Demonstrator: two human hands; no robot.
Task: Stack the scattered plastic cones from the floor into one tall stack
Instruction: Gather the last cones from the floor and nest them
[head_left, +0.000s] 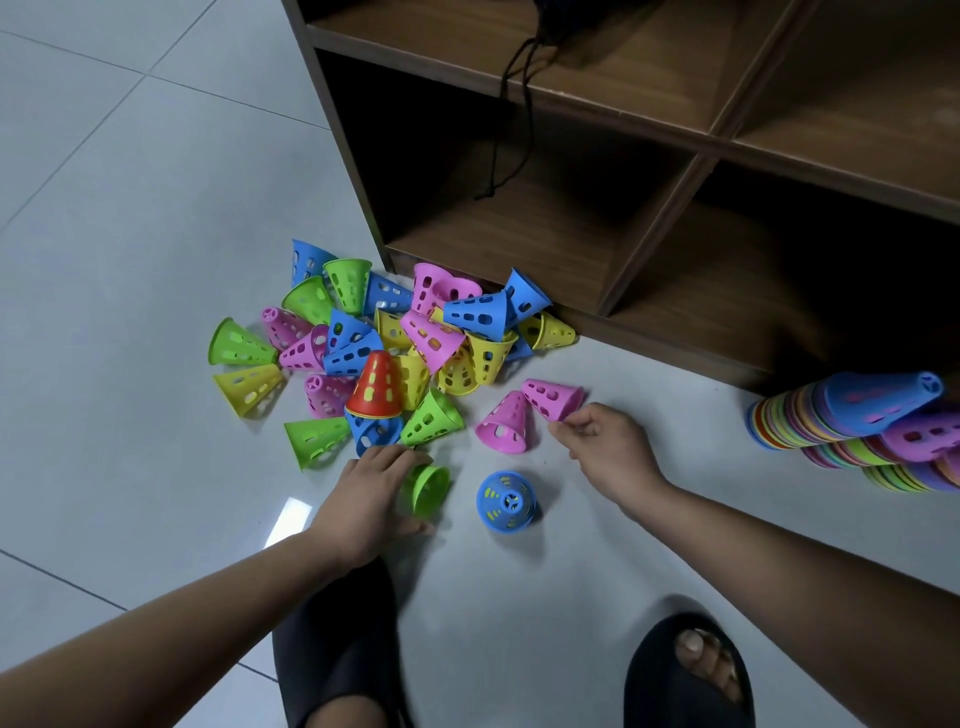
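Observation:
Several perforated plastic cones in pink, blue, green, yellow and one red (375, 385) lie in a heap (415, 332) on the tiled floor. My left hand (366, 493) grips a green cone (430, 488) lying on its side. My right hand (605, 444) pinches the rim of a pink cone (551, 397) that lies tipped over. Another pink cone (505, 423) lies just left of it. A blue cone (506, 501) stands upright between my hands, with yellow showing through its holes.
A brown wooden cubby shelf (649, 322) borders the heap at the back right, a black cord (511, 109) hanging in it. A long multicoloured stack of nested cones (852, 431) lies on its side at the right edge. My two feet in black slippers (685, 675) stand below.

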